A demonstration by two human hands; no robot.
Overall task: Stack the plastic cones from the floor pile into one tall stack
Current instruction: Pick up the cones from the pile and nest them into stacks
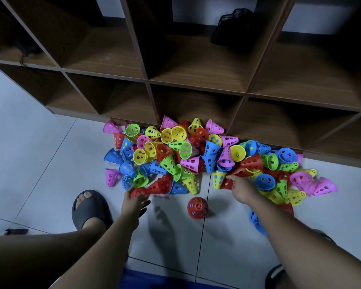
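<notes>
Head view: the pile [196, 155] lies on the floor [50, 163] across the middle of the frame, against the foot of the shelf [196, 80]. This looks like the opening step, gathering red ones to start the stack. A standing cone [197, 207] sits alone below the pile, its long axis upright and its narrow end towards the camera, and it is probably the base.

The right hand [241, 189] has its fingers curled round a right red cone [227, 183] at the pile's lower edge. Most of that cone is hidden, so its heading is unclear. The left hand [133, 202] touches a left red cone [138, 191] that lies on its side, axis running lower left to upper right. Blur hides whether those fingers are grasping or released.

The next move calls for turning each cone mouth down and lowering it squarely over the standing one.
</notes>
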